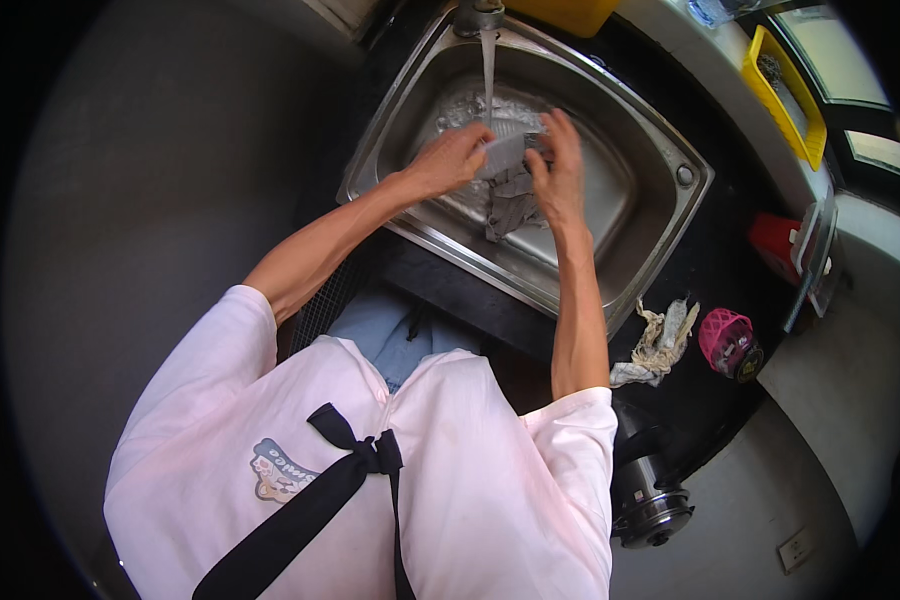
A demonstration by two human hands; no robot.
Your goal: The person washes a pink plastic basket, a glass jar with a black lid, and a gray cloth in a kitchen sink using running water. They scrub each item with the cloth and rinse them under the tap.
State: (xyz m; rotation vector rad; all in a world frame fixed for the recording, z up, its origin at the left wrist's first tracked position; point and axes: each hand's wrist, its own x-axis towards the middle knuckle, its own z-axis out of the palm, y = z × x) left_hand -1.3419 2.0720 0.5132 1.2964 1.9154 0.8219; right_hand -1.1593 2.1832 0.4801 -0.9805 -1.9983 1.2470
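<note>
Water runs from the faucet [480, 19] into a stainless steel sink [607, 172]. My left hand [451, 159] grips the left side of a small, pale, translucent item [504, 154], perhaps plastic, just below the stream. Beside its right side is my right hand [559, 161], blurred, with thumb and fingers apart; contact with the item is unclear. Under both hands, a wet grey-brown cloth [511, 204] lies bunched in the sink. Something clear and ridged shows in the splashing water behind the item, too blurred to name.
A crumpled, stained rag [660, 341] and a pink lattice-covered jar [726, 341] are on the black counter right of the sink. Farther right stands a red container [776, 244]. A yellow basket [802, 139] sits by the window. A steel pot [654, 510] is at lower right.
</note>
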